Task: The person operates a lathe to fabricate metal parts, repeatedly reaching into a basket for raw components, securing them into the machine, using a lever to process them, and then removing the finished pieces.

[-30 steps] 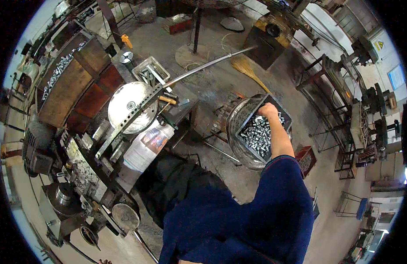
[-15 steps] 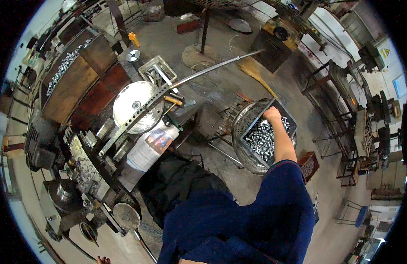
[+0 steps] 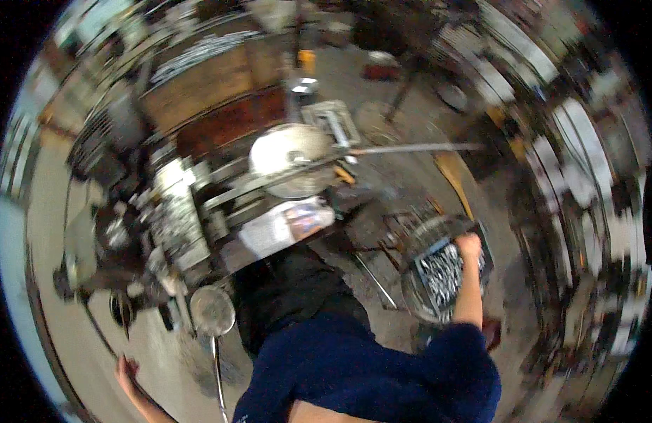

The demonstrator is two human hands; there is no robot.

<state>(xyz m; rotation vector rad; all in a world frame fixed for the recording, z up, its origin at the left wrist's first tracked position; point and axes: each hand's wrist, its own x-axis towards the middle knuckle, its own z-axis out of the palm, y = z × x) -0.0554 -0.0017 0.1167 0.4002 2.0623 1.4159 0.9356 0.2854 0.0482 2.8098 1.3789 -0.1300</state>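
Observation:
My right hand [image 3: 469, 244] is at the far side of a grey bin [image 3: 449, 309], over the small shiny metal pieces [image 3: 442, 275] heaped in it. Its fingers look curled closed, but what they hold is hidden. At the lower left, my left hand [image 3: 126, 368] is beside the near end of a thin dark rod [image 3: 99, 326] that slopes from the machine. Blur hides its fingers and whether it touches the rod. A large round metal disc [image 3: 278, 156] lies on the machine, with a perforated bar [image 3: 245, 190] across it.
A printed paper sheet [image 3: 273, 231] lies on the bench before my dark-clothed legs [image 3: 291, 289]. A round padded seat [image 3: 213, 310] on a metal stem stands left. A straw broom [image 3: 453, 180] lies beyond the bin. A wooden crate [image 3: 213, 84] of metal parts stands at the back.
The view has turned left, so the bench and bin sit farther right and the picture is blurred. My left hand has come further into view; my right hand stays at the bin.

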